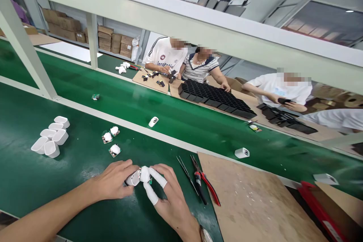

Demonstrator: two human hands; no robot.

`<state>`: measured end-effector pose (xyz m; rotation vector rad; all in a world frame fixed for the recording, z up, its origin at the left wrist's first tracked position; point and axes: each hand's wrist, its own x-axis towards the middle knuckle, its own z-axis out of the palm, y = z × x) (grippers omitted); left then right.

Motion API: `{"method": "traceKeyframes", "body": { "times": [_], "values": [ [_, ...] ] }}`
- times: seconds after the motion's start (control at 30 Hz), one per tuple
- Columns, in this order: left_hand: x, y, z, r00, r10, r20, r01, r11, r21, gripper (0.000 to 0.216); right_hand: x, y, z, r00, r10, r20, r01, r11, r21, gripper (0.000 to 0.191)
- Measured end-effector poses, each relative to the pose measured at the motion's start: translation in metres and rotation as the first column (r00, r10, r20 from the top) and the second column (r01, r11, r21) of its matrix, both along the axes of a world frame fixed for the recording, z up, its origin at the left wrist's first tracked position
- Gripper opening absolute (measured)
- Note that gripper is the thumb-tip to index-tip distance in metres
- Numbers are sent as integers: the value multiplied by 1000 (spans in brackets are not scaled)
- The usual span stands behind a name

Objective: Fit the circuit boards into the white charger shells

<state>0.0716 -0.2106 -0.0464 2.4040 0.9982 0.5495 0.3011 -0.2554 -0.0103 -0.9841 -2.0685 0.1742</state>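
Note:
My left hand (pixel 115 180) is closed around a small white plastic housing (pixel 133 178), its end turned to the right. Between the thumb and finger of my right hand (pixel 169 193), both in white finger cots, is a circuit board with a white blob (pixel 145 174); a bit of its green edge shows. The board meets the end of the housing, and I cannot tell how far in it sits. Beyond my left hand lie several similar boards with white blobs (pixel 115 150). Several white plastic housings (pixel 51 149) stand grouped at the left.
Tweezers (pixel 187 176) and red-black pliers (pixel 204 181) lie right of my hands, beside a brown board (pixel 249 200). A green conveyor belt (pixel 193 121) carries white housings (pixel 153 121) and a circuit board (pixel 95 97). Co-workers sit across it near black trays (pixel 215 98). A metal frame crosses above.

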Motion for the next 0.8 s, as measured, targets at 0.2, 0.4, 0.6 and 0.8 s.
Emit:
{"method": "traceKeyframes", "body": {
  "times": [0.2,0.4,0.6,0.8],
  "values": [
    [1,3,-10,996,84,41,-88,992,92,45,-1,-7,-5,1000,19,23,-18,1000,-17,52],
    [2,2,-15,996,77,51,-87,968,235,44,0,-10,-12,995,9,95,-9,1000,7,51],
    [2,1,-13,997,58,57,-75,935,347,37,-1,-9,-15,979,20,204,-23,1000,15,52],
    [2,1,-17,996,83,25,-86,929,360,38,-6,-8,-6,961,8,278,-12,1000,11,41]
  ]
}}
